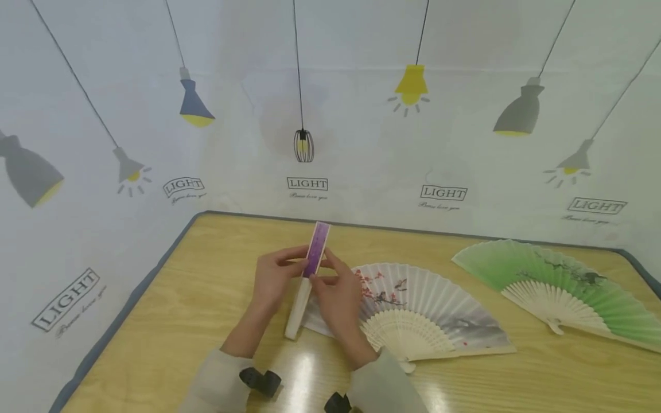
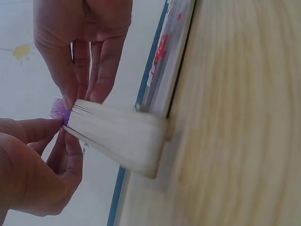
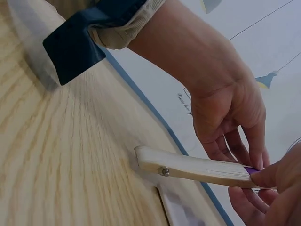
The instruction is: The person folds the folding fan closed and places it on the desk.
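A folded hand fan [image 1: 296, 310] with purple fabric and pale ribs is held upright at a slant over the table, its rivet end lowest. My left hand [image 1: 272, 279] pinches its left edge where the purple fabric meets the ribs. From the other side, the fingers and thumb of my right hand [image 1: 338, 292] pinch the same stretch. In the left wrist view the fan's ribs [image 2: 117, 134] lie stacked together. The metal rivet [image 3: 163, 171] shows near the rounded end in the right wrist view.
An open white fan [image 1: 413, 292] with red blossoms lies beside and partly behind my right hand. Farther right lies an open green fan [image 1: 563, 287]. The wooden table [image 1: 170, 321] meets a white wall covering [image 1: 361, 132] printed with lamps at its back and left edges.
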`<state>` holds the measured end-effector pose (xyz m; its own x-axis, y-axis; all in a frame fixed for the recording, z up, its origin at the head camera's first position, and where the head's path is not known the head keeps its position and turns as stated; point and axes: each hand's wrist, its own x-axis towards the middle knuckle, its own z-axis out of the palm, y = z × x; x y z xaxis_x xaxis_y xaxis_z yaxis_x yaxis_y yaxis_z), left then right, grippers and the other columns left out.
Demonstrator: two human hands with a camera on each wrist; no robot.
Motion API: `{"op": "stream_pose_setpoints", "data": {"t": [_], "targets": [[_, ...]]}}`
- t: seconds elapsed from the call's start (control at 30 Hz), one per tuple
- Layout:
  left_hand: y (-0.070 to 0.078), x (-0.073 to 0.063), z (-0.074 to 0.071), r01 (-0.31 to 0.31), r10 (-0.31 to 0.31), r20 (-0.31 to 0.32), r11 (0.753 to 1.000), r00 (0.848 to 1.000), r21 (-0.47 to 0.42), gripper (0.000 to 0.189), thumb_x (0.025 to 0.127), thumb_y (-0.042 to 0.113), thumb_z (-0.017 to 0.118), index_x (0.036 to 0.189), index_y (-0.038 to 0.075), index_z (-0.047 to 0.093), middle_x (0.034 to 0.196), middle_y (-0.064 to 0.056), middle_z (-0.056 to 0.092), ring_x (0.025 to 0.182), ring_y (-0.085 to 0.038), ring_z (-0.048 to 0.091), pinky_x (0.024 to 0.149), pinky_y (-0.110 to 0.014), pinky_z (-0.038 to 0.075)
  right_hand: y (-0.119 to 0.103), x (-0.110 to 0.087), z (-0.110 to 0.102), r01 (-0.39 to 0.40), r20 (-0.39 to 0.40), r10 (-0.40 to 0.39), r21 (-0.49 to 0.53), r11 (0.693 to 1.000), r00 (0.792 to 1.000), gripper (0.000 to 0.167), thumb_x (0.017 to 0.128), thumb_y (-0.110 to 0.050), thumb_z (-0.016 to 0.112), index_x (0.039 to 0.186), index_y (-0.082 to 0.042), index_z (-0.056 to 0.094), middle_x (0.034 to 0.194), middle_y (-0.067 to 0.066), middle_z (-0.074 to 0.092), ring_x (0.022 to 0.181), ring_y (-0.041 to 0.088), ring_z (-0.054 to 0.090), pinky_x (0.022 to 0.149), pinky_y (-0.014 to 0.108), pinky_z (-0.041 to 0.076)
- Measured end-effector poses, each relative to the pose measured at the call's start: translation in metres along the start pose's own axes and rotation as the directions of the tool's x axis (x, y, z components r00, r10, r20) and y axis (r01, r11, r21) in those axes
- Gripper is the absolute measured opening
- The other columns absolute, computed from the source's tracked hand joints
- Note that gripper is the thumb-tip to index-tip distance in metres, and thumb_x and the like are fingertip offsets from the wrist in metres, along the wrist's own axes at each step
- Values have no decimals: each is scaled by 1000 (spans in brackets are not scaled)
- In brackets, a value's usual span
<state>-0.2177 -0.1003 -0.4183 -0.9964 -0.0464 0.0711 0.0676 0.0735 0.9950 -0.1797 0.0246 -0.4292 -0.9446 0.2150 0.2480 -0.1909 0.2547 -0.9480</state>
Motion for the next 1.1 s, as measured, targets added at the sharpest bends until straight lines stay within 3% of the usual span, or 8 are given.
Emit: {"op": "stream_pose_setpoints", "data": {"t": [0.3, 0.67, 0.87, 1.1], "targets": [[-10, 9, -19, 26, -27, -92, 1000, 995, -6, 23, 82, -6, 70, 105, -6, 70, 104, -22, 68, 78, -23, 69, 72, -29, 60, 2, 12, 33, -136, -5, 138, 143, 980, 990, 42, 78, 8, 71, 119, 0, 64, 103, 13, 66, 76, 20, 68, 54, 27, 60], [-27, 17, -26, 120, -127, -129, 991, 983, -65, 26, 81, -13, 66, 107, -13, 66, 103, -29, 65, 78, -19, 68, 72, -28, 60, 19, 14, 48, -94, 36, 95, -33, 995, 995, 38, 78, 2, 74, 114, -6, 69, 100, 8, 70, 81, 18, 68, 61, 21, 58], [-35, 21, -27, 132, -126, -152, 991, 980, 33, 26, 80, -9, 70, 106, -8, 68, 103, -24, 67, 85, -22, 67, 73, -23, 59, 22, 19, 49, -101, 91, 114, -132, 986, 989, 40, 77, -3, 76, 116, -11, 69, 88, 5, 71, 77, 15, 66, 62, 20, 57], [-41, 23, -30, 140, -109, -185, 976, 977, 165, 25, 80, -2, 73, 104, -2, 71, 103, -18, 69, 97, -28, 65, 81, -27, 58, 19, 17, 49, -109, 203, 140, -157, 982, 969, 46, 76, -2, 73, 121, -8, 66, 89, 7, 73, 60, 7, 62, 49, 19, 54]]}}
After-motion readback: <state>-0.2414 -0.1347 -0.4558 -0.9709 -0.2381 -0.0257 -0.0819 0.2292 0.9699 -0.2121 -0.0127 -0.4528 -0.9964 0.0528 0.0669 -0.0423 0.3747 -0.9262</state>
